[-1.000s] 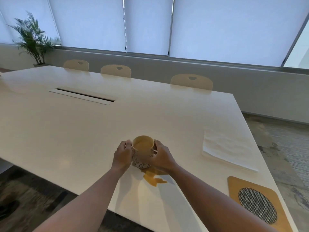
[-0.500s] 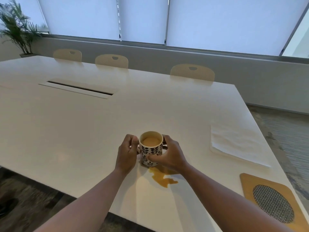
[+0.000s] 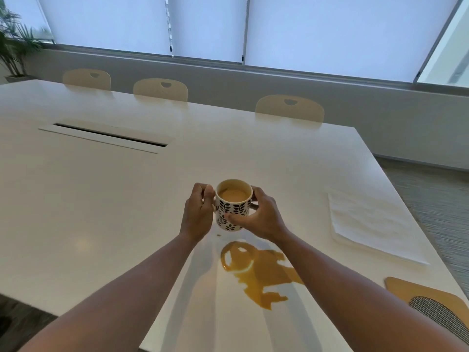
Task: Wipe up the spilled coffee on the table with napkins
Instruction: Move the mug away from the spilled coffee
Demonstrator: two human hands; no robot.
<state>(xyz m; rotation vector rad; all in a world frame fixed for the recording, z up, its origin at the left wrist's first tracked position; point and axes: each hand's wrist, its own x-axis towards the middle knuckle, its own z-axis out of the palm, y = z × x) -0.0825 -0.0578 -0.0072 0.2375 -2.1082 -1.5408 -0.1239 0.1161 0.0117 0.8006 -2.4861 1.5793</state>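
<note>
A white mug [image 3: 232, 212] with a black leaf pattern, nearly full of milky coffee, is held just above the white table [image 3: 101, 199]. My left hand [image 3: 198, 214] curls round its left side and my right hand [image 3: 258, 219] grips its right side, thumb across the front. A brown coffee spill [image 3: 258, 273] with a ring-shaped mark spreads on the table just in front of the mug, between my forearms. A stack of white napkins [image 3: 370, 227] lies flat to the right, apart from the spill.
A wooden trivet [image 3: 431, 306] with a round mesh insert lies at the near right corner. A cable slot [image 3: 106, 135] is set into the table at the far left. Three chairs [image 3: 289, 107] stand along the far edge, and a potted plant [image 3: 12, 47] in the left corner.
Both hands have lifted the mug off the spill and moved it slightly away from me, uncovering the ring mark and the full puddle. The camera has tilted down and closer.
</note>
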